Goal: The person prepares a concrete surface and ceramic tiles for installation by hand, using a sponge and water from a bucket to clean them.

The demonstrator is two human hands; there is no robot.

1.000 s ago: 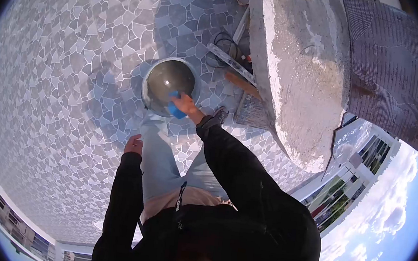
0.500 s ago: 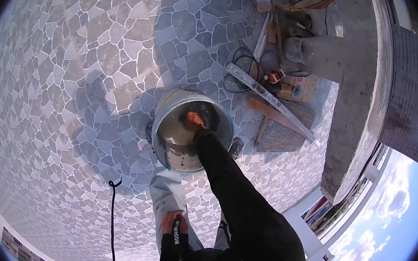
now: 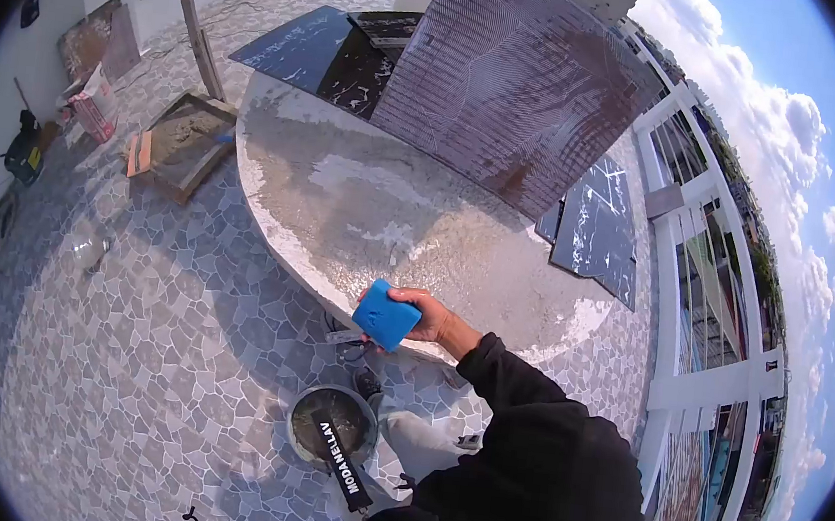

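My right hand (image 3: pixel 431 324) is wrapped round a blue sponge (image 3: pixel 385 315), thumb on its upper edge. It holds the sponge close over the near edge of a large raised slab (image 3: pixel 289 188) with a curved rim. The slab's top is grey and rough, with a wet shine near the hand. Below, at my feet, a round bucket (image 3: pixel 295 438) with murky liquid stands on the floor. A black strap with white lettering (image 3: pixel 343 459) overlaps the bucket in this view. My left hand is out of sight.
A big tile with ridged adhesive (image 3: pixel 514 89) stands tilted on the slab's far side. Dark tile pieces (image 3: pixel 596 233) lie at its right. Left of the slab sits a wooden box of sand (image 3: pixel 183 143) beside an upright post (image 3: pixel 198 33). A white railing (image 3: pixel 718 380) runs along the right.
My right hand has come up out of the bucket and now holds the blue sponge by the slab. My view has lifted towards the slab. My left hand, earlier on my leg, has left the view.
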